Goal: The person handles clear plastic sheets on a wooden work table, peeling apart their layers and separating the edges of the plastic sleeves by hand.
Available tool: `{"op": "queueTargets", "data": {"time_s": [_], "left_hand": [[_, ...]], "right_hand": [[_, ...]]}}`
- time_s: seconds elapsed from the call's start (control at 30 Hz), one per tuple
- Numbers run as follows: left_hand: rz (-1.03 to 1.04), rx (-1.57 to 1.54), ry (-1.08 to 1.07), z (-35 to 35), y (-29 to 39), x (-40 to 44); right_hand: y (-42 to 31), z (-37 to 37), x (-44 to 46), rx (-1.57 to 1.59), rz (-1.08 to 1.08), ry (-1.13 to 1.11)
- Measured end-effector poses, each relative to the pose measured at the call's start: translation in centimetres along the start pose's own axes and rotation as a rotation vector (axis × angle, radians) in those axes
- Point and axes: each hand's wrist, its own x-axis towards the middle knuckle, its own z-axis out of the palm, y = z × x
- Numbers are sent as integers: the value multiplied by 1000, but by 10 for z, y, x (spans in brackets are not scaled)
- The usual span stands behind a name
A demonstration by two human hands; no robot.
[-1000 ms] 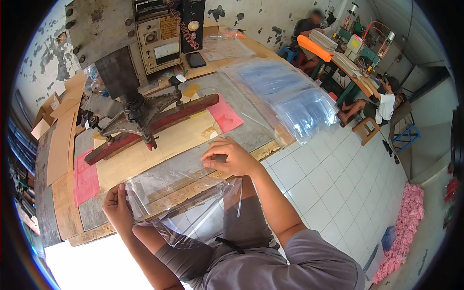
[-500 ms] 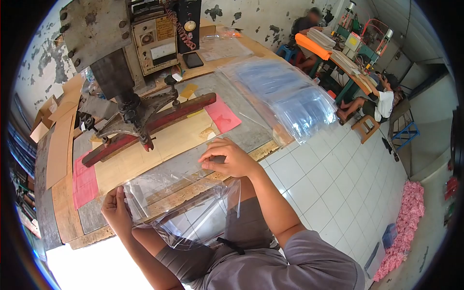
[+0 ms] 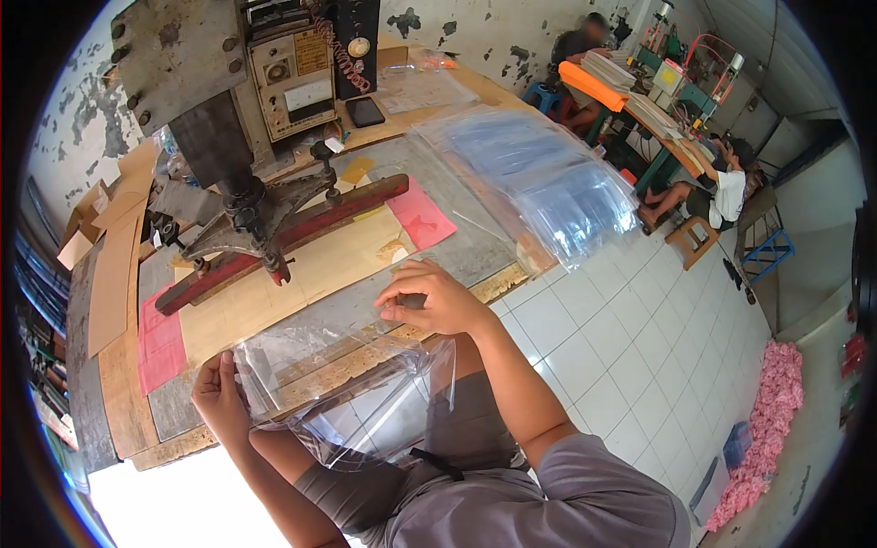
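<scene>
A clear plastic sheet (image 3: 311,374) hangs over the front edge of the worktable, its lower part folded and drooping above my lap. My left hand (image 3: 219,393) is closed on its left edge, thumb and fingers pinched together. At the sheet's upper right, my right hand (image 3: 434,297) is curled with thumb and fingertips together, seemingly gripping the film; the see-through edge there is hard to make out. Just beyond my hands, a red press bar (image 3: 297,239) of a machine sits over a cream-coloured strip (image 3: 274,297) with a pink piece (image 3: 422,216) at its right end.
A stack of clear plastic sheets (image 3: 539,173) lies on the table's right side. A phone (image 3: 364,111) lies beside the machine's control box (image 3: 294,82). Cardboard (image 3: 117,265) is at the left. Two people are at another machine bench (image 3: 671,128) at the far right.
</scene>
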Motion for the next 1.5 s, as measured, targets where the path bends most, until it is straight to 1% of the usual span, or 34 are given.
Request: {"op": "queueTargets", "data": {"time_s": [0.23, 0.33, 0.43, 0.47, 0.5, 0.53, 0.57, 0.6, 0.63, 0.67, 0.73, 0.8, 0.83, 0.93, 0.97, 1.1, 1.27, 1.37, 1.5], "left_hand": [[-11, 7, 9, 1, 1, 0], [-12, 3, 8, 1, 3, -1], [-6, -14, 5, 3, 5, -1], [1, -10, 1, 2, 5, 0], [5, -7, -3, 2, 4, 0], [7, -5, -6, 1, 3, -1], [8, -6, -7, 1, 3, -1], [11, -10, -5, 2, 4, -1], [15, -14, -5, 2, 5, -1], [16, -15, -6, 2, 6, -1], [14, -16, -11, 2, 7, -1], [17, -24, -10, 2, 8, -2], [17, -27, -8, 2, 7, -2], [24, -20, -18, 0, 5, -1], [23, -23, -18, 0, 4, -1], [28, -28, -13, 1, 4, -1], [55, -26, -30, -1, 1, 0], [55, -23, -24, -1, 1, 0], [40, -24, -16, 1, 7, -2]], "right_hand": [[-2, 0, 0, 2, 6, 12], [-1, -1, 1, 11, -22, 60], [11, -10, -7, 226, 117, 366], [20, -25, -6, 453, 147, 529], [18, -55, 0, 374, 153, 732], [11, -94, 4, 408, 250, 920], [25, -136, 5, 367, 229, 1045], [48, -186, 4, 248, 232, 1121], [53, -232, 9, 225, 290, 1191], [66, -281, 12, 246, 363, 1172], [86, -352, 13, -18, 561, 1102], [104, -413, 6, -112, 717, 873], [116, -434, 3, -177, 810, 835], [104, -448, 2, -290, 918, 841], [107, -451, 2, -304, 918, 850], [113, -455, 3, -271, 977, 827], [116, -449, 4, -334, 963, 855], [114, -450, 5, -325, 943, 828], [110, -449, 9, -333, 970, 826]]}}
